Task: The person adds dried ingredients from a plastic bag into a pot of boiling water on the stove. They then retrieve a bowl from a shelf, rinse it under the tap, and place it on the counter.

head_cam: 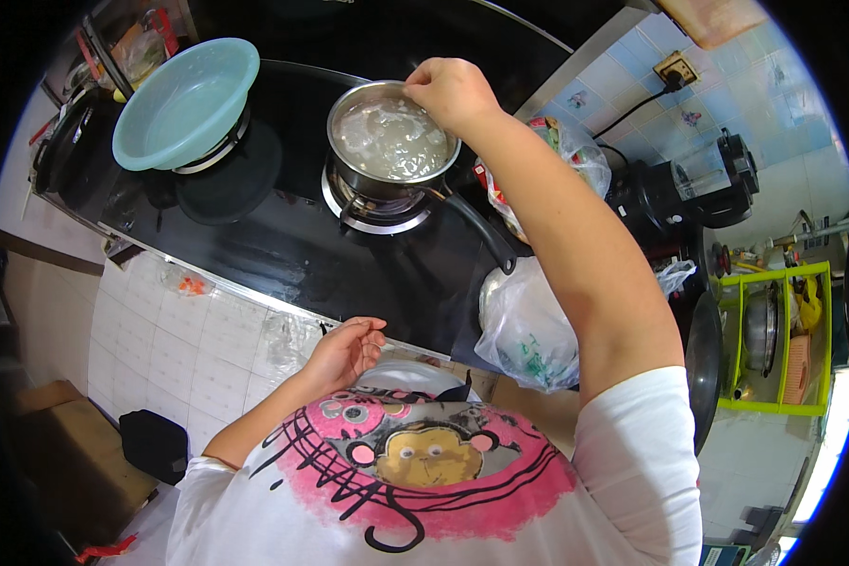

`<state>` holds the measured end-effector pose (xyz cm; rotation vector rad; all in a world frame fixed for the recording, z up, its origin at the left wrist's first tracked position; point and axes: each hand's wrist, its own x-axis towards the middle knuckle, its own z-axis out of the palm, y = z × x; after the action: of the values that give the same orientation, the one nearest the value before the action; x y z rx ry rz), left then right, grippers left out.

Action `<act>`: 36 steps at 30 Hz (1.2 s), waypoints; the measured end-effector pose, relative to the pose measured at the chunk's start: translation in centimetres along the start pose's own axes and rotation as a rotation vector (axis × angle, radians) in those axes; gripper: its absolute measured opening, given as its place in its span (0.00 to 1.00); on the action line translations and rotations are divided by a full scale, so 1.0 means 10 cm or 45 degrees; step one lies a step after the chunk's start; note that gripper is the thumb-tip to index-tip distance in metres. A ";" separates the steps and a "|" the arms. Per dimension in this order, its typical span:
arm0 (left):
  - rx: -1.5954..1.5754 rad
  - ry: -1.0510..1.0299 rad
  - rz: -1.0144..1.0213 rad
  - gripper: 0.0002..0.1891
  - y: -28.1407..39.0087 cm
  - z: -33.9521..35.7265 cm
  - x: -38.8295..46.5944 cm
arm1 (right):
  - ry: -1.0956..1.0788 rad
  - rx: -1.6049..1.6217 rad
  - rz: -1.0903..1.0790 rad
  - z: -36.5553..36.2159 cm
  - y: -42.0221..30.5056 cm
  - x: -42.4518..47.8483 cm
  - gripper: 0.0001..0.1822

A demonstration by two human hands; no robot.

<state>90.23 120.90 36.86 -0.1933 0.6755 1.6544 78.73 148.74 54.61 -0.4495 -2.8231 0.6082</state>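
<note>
A metal saucepan (336, 152) sits on the right burner (376, 225) of a black gas hob. Cloudy, bubbling liquid (396, 141) fills much of it, with pale bits at the surface. Its black handle (482, 233) points toward the front right. My right hand (454, 92) is at the pan's far right rim, thumb and fingertips drawn together. Whether it touches the rim or holds something small is hidden. In front of the counter's edge, my left hand (350, 350) hangs in the air with loosely curled fingers and nothing in it.
A pale green plastic basin (184, 106) rests tilted over the left burner. Right of the pan are a plastic-wrapped packet (587, 159), a white plastic bag (527, 325) and a blender (693, 177). A lime-green rack (778, 339) stands farther right.
</note>
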 end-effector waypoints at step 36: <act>2.052 -0.743 1.007 0.11 -0.64 2.06 1.49 | 0.202 -0.081 0.301 -0.36 2.04 -3.90 0.07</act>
<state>98.18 144.71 44.29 1.7977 1.4771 1.2275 121.00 154.55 43.35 -0.8138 -2.6646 0.5010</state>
